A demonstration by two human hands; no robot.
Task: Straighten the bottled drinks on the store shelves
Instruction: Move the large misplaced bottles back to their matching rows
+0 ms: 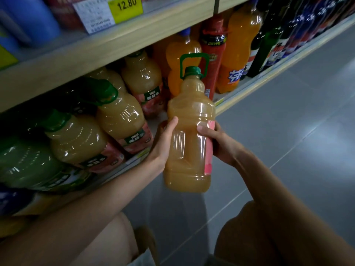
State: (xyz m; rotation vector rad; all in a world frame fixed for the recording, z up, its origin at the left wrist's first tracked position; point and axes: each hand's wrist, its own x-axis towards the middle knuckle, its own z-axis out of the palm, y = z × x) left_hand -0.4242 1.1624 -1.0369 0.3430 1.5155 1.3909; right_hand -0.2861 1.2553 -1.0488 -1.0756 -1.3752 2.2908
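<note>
We see one big juice bottle held up in the air by two hands. It is just in front of the lower shelf, near its front edge, and over the grey floor. It stands on nothing. It is nearly upright, with its green handle on top. Its pink label points to the right, not toward us.

The left hand grips the left side of the bottle. Its thumb lies on the front and its fingers go round the back, where we cannot see them. The right hand grips the right side, over the label, thumb on the front too. So both hands are clamped on this one bottle.

On the lower shelf, to the left, other juice bottles of the same kind stand in a row with their labels facing out. Orange soda bottles and a red bottle stand farther right. Between the two groups we see a small bare bit of shelf, just behind the left hand.

We think the job is in the middle. This bottle is off the shelf and has to be set on it, maybe in that bare bit, with its label turned to the front. The row to the left looks neat enough, but the picture bends and is dim there, so we cannot be sure.
</note>
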